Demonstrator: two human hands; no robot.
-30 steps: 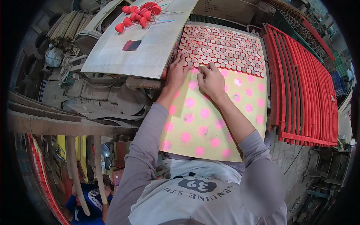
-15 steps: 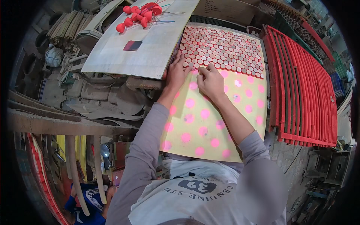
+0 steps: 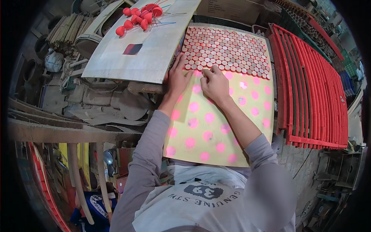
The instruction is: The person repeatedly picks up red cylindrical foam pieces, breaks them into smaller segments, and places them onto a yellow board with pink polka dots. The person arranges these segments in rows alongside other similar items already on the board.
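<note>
Red-rimmed round discs (image 3: 226, 48) sit edge to edge in tight, staggered rows, filling the far part of a yellow sheet (image 3: 201, 145) in the upper middle of the frame. Pink spots dot the rest of that sheet, down to the person's waist.

I see the left hand (image 3: 177, 80) at the sheet's left edge, its grip loose and open: fingers reaching up beside the rows, thumb spread away near the front left corner. Next to it, the right hand (image 3: 215, 84) is curled over the front row, thumb and forefinger drawn together; whether a disc is pinched in that grip, I can't tell.

Both forearms wear grey sleeves (image 3: 148, 137), running into a white-fronted shirt (image 3: 181, 205) at the bottom. Toward the upper left a pale board (image 3: 112, 63) carries a heap of red domed pieces (image 3: 146, 16) on thin wires and a small dark square (image 3: 132, 49). Past it lies a bundle of sticks (image 3: 63, 33). Along the right side of the frame stands a red slatted rack (image 3: 319, 92), and a cardboard box (image 3: 232, 11) is at the top. Down in the lower left, another person in blue clothing (image 3: 88, 216) is partly hidden behind wooden bars (image 3: 79, 185).
</note>
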